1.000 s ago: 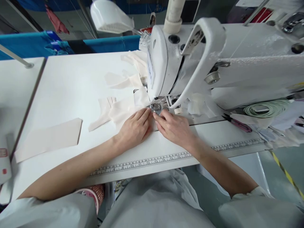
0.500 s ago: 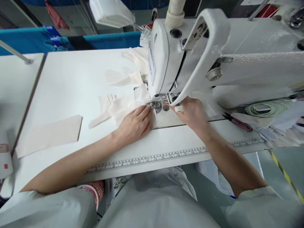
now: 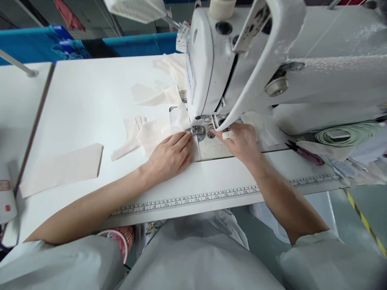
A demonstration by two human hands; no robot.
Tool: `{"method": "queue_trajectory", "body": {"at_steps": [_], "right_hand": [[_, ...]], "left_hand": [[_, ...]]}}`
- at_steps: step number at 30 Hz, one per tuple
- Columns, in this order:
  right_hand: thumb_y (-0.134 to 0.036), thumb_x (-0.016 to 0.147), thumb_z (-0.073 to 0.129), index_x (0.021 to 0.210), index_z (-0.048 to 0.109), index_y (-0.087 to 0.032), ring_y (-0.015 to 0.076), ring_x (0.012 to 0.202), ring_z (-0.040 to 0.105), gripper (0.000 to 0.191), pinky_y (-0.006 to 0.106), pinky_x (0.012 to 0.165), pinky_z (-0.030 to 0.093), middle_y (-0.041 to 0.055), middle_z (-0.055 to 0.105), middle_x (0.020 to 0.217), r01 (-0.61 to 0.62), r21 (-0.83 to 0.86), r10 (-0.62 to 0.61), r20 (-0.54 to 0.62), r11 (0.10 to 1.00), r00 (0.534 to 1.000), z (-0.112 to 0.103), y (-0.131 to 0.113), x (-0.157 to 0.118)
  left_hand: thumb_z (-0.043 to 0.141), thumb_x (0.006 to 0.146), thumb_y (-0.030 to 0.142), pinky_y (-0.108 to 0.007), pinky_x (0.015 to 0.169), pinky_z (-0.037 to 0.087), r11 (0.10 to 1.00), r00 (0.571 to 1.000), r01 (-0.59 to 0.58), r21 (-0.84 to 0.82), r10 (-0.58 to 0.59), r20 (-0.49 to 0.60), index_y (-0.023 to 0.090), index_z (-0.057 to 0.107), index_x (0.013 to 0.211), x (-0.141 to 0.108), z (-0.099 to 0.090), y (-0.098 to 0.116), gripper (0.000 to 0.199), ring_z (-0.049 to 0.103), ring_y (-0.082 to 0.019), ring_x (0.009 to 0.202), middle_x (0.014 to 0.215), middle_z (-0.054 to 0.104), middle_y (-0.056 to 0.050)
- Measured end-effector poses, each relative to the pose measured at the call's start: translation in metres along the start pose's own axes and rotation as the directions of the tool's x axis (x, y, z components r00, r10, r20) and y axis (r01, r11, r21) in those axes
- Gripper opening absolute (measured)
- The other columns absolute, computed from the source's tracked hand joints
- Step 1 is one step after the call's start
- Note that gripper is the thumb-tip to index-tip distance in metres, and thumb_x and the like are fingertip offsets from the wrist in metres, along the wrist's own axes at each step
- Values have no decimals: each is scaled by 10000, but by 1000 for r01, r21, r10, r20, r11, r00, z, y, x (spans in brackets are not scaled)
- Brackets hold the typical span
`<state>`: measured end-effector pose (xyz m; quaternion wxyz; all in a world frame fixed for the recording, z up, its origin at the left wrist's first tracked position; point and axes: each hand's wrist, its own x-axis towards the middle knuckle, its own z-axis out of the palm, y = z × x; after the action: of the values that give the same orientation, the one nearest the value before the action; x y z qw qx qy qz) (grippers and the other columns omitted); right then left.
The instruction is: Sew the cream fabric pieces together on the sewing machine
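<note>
My left hand [image 3: 169, 156] is at the left of the needle plate [image 3: 200, 136], fingers bent and pressed together on a cream fabric piece [image 3: 155, 131]. Its fingertips are close to the presser foot, and its thumb is mostly hidden underneath. My right hand [image 3: 242, 141] reaches in under the head of the white sewing machine [image 3: 202, 64], just right of the needle. The white curved guard [image 3: 250, 92] and a small knob cover part of its fingers, so its grip cannot be made out.
Loose cream cut pieces [image 3: 160, 96] lie left of the machine, with a larger panel [image 3: 65, 169] farther left. At right are dark-handled snips [image 3: 306, 154] and a coil of pale green cord [image 3: 344, 135]. A printed ruler [image 3: 187, 199] runs along the table's front edge.
The camera view has shifted slightly, with the machine head sitting a little higher in the picture. Both hands and the fabric stay in nearly the same places.
</note>
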<state>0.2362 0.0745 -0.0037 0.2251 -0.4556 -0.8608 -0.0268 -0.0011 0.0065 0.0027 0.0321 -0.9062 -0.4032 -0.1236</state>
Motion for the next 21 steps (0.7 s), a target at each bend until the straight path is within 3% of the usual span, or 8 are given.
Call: {"method": "queue_trajectory", "body": {"at_steps": [4, 9, 13, 21], "right_hand": [[-386, 987, 490, 860, 698, -178, 135, 620, 580, 321, 261, 535, 327, 25, 679, 731, 103, 148, -122, 128, 984, 984, -16, -10, -7], [-240, 978, 489, 1057, 677, -182, 123, 683, 588, 212, 261, 572, 360, 35, 715, 974, 274, 294, -359, 292, 916, 887, -32, -21, -10], [-248, 970, 524, 1036, 666, -166, 156, 786, 614, 177, 281, 610, 382, 56, 699, 998, 354, 293, -430, 254, 888, 867, -29, -23, -13], [-250, 988, 526, 996, 663, -159, 163, 860, 606, 164, 295, 717, 414, 42, 687, 958, 493, 156, -514, 148, 856, 845, -21, -24, -21]], "left_hand": [[440, 975, 241, -513, 1027, 492, 999, 999, -1, 42, 2, -34, 13, 596, 1253, -1, -3, 4, 392, 548, -341, 1250, 1351, 583, -225], [549, 945, 298, -427, 843, 544, 999, 991, -41, 9, 42, -127, 54, 627, 1119, -5, -12, 17, 310, 623, -299, 1042, 1118, 676, -172], [570, 941, 221, -358, 721, 532, 997, 987, -79, 24, 81, -141, 101, 641, 956, -7, -13, 24, 140, 638, -237, 879, 953, 693, -102], [531, 948, 104, -317, 681, 517, 995, 978, -93, 32, 98, -185, 116, 618, 972, -10, -7, 18, 91, 633, -206, 894, 956, 699, -73]]}}
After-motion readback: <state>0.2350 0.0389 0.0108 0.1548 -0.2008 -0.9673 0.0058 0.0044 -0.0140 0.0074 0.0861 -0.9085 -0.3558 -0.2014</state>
